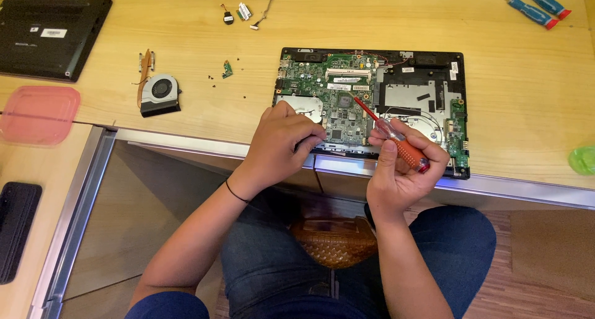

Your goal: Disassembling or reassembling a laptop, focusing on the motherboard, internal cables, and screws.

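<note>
My right hand (401, 170): closed tight around the orange handle of my screwdriver (396, 138).
My left hand (284, 139): fingers curled together, pressing down on the near edge of the open laptop (434, 89). I cannot tell if it pinches anything small.
Screwdriver: its thin red shaft points up and left, and the tip touches the green board (334, 89) near the middle. It looks light and hard. The fat handle is the best place to hold it.
Laptop: it lies flat on the wooden table (186, 34), right at the near edge, in front of me. Its cover is off.
Green board: I think it is thin and easy to break, so I would hold it by its edges only.
Fan (160, 94): lies well apart, to the left on the table.
Two blue screwdrivers (536, 6): far away at the top right.
</note>
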